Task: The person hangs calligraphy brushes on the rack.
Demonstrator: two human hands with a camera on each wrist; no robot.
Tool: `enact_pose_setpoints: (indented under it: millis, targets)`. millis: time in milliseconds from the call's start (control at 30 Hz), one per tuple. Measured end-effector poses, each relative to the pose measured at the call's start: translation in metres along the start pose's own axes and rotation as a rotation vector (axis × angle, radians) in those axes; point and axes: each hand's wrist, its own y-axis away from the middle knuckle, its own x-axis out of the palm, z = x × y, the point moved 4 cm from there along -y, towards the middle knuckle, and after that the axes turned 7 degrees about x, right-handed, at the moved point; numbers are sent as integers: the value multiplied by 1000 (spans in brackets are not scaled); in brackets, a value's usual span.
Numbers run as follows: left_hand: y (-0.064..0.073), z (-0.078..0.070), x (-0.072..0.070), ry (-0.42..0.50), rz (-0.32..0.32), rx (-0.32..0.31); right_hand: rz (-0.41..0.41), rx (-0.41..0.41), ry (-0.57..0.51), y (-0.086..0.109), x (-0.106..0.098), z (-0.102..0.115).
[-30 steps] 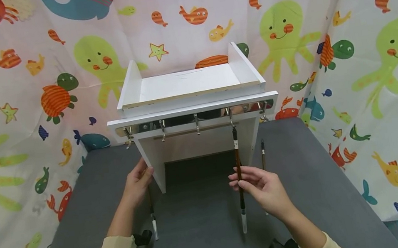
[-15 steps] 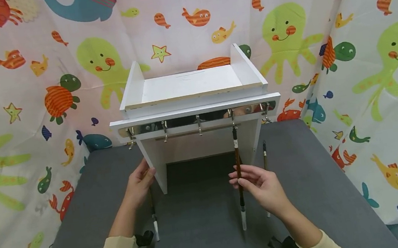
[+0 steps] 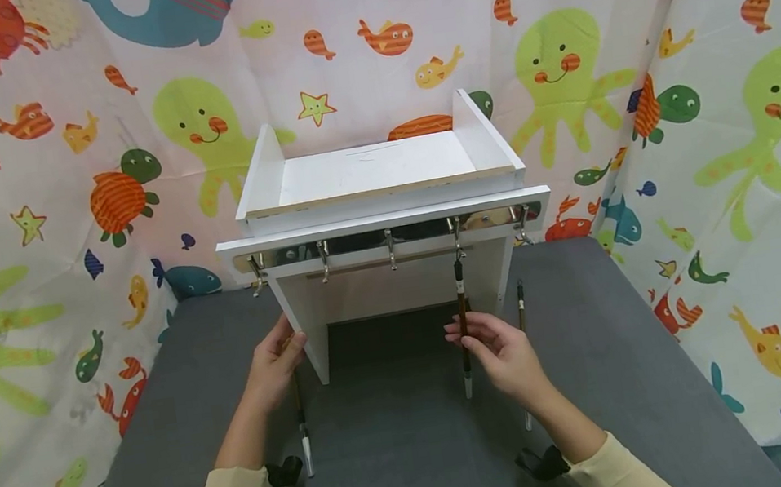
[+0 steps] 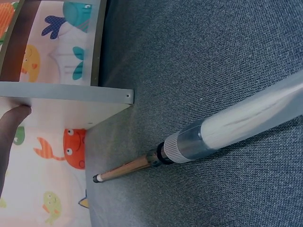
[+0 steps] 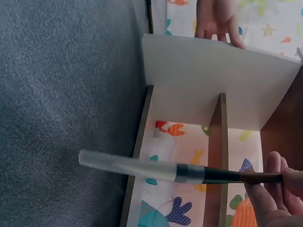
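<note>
My right hand (image 3: 497,353) pinches a calligraphy brush (image 3: 462,308) between thumb and fingers around its brown handle. The brush's top end is right at the lower tip of a metal hook (image 3: 456,236), and its clear-capped end points down. In the right wrist view the clear cap (image 5: 128,165) covers pale bristles. My left hand (image 3: 275,366) holds the front edge of the left side panel (image 3: 304,329) of a small white shelf (image 3: 379,216). A fingertip (image 4: 19,113) rests against that panel in the left wrist view.
A hook rail (image 3: 353,242) with several hooks runs along the shelf's front. Two other capped brushes, a left one (image 3: 303,432) and a right one (image 3: 521,313), lie on the grey table (image 3: 406,472) beside the shelf. A sea-animal curtain (image 3: 352,67) stands behind.
My right hand has risen slightly, and the brush's capped end has come up and appears shorter. Its top end has dropped a little below the hook. The left hand keeps its hold.
</note>
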Motion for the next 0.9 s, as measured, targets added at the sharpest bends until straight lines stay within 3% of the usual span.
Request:
enact_pose_setpoints:
  millis: [200, 433, 700, 900]
  targets:
    - [1, 1, 0, -18, -2, -13, -18, 4, 54, -5, -4, -8]
    - [1, 0, 0, -13, 13, 11, -76, 83, 162, -4, -16, -12]
    - [0, 1, 1, 9, -1, 16, -108, 40, 64, 1, -37, -5]
    - [0, 0, 1, 16, 0, 4, -152, 97, 63, 7, -62, -6]
